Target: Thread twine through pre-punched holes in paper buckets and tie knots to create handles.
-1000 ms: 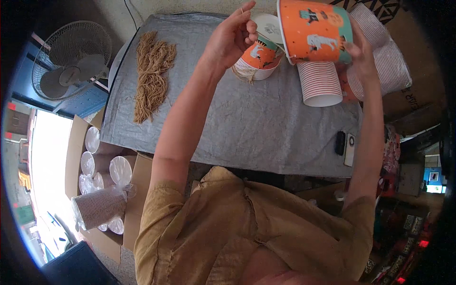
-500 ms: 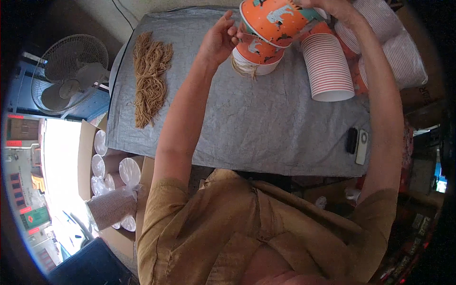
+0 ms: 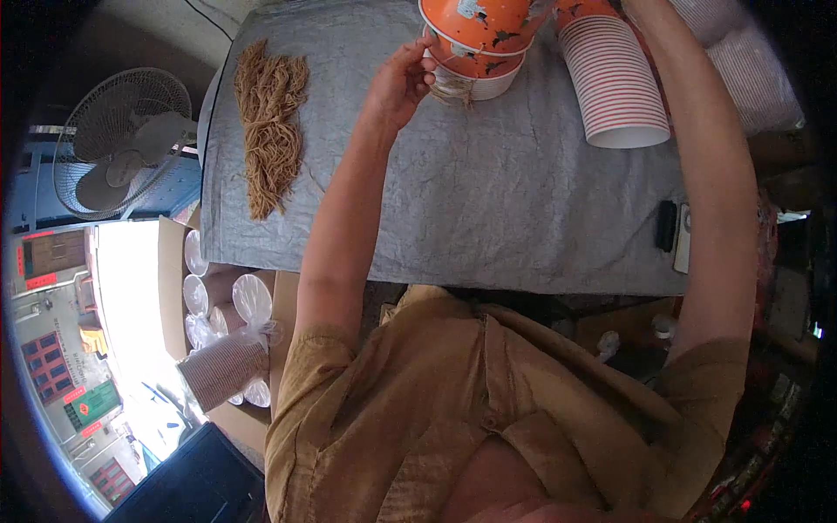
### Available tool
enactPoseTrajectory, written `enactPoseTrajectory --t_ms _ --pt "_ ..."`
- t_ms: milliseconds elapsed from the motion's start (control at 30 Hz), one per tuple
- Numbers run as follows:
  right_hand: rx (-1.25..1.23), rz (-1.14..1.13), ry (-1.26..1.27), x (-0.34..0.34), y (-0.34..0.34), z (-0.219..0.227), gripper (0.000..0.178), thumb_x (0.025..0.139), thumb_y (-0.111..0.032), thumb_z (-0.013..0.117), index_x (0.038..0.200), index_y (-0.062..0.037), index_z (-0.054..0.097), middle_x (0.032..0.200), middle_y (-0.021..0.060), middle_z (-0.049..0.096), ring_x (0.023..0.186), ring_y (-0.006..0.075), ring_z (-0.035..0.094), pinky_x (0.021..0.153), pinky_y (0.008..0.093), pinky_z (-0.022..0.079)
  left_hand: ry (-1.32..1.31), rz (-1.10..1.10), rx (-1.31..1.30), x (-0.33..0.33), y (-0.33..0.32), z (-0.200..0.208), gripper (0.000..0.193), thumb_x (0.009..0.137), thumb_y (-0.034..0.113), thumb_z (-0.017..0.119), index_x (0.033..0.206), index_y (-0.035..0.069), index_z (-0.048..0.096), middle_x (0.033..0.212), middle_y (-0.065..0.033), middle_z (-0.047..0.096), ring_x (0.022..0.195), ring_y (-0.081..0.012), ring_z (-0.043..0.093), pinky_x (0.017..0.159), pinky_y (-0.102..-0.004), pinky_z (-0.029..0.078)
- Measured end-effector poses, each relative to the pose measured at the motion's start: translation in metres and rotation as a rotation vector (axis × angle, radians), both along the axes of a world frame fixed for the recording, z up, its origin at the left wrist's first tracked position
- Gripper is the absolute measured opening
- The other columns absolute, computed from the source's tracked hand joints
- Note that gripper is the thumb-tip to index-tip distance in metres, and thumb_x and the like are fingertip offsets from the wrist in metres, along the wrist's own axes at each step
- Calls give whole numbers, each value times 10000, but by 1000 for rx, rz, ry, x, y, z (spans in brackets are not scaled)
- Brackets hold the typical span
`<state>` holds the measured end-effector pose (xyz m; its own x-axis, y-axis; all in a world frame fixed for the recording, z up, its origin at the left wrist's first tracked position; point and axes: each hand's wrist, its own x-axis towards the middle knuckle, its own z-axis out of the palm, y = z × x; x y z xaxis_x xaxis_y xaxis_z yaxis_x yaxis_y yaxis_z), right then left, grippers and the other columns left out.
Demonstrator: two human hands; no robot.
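Note:
An orange paper tub (image 3: 484,24) with a printed pattern and white rim sits over the top of another tub (image 3: 493,87), whose pale lower band has thin twine tied around it. My left hand (image 3: 403,83) is at their left side, fingers loosely curled and apart, fingertips by the upper tub's rim. I see nothing held in it. My right hand (image 3: 641,7) is largely cut off by the top edge, beside a long nested stack of white-rimmed tubs (image 3: 615,83) lying on its side. Its fingers are out of sight.
A bundle of brown twine (image 3: 270,131) lies on the grey-covered table (image 3: 488,218) at left. Plastic-wrapped tub stacks (image 3: 754,83) are at far right. A black object (image 3: 666,227) and a pale device (image 3: 683,240) lie near the right edge. A fan (image 3: 122,144) and carton (image 3: 173,288) stand left.
The view has shifted, so the table contents sit higher in the picture. My right hand has moved off the upper tub toward the stack. My left hand stays by the rim.

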<state>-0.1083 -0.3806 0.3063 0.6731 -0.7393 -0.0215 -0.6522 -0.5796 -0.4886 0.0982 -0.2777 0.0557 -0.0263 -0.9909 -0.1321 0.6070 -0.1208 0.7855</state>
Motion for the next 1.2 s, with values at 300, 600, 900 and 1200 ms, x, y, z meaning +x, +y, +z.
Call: enactPoseTrajectory --t_ms 300,600,900,1200 --pt "-214 41 51 17 8 -20 945 629 -409 822 1405 -1 471 1341 239 567 1217 317 565 1003 371 470 -184 -159 -6 -9 23 9 259 969 229 624 1190 103 670 831 40 680 606 -54 561 538 -174 407" --pt "-115 63 68 20 11 -20 973 619 -405 832 1430 -25 454 1365 245 549 1241 317 553 1030 372 457 -161 -69 4 -5 19 -2 170 978 252 613 1038 101 664 830 12 699 601 -62 587 509 -183 403" --pt "-186 102 31 15 -10 -45 1022 598 -404 847 1431 18 433 1400 244 519 1267 318 531 1044 368 447 -164 256 110 -14 -3 -11 212 1014 217 440 1049 27 529 760 -89 691 602 -162 645 511 -246 465" --pt "-187 118 66 23 -1 -49 975 592 -372 856 1398 19 473 1370 240 536 1247 320 542 1036 369 455 -289 208 155 -19 0 -22 257 1031 242 427 1079 6 516 802 -105 684 675 -210 683 593 -303 518"
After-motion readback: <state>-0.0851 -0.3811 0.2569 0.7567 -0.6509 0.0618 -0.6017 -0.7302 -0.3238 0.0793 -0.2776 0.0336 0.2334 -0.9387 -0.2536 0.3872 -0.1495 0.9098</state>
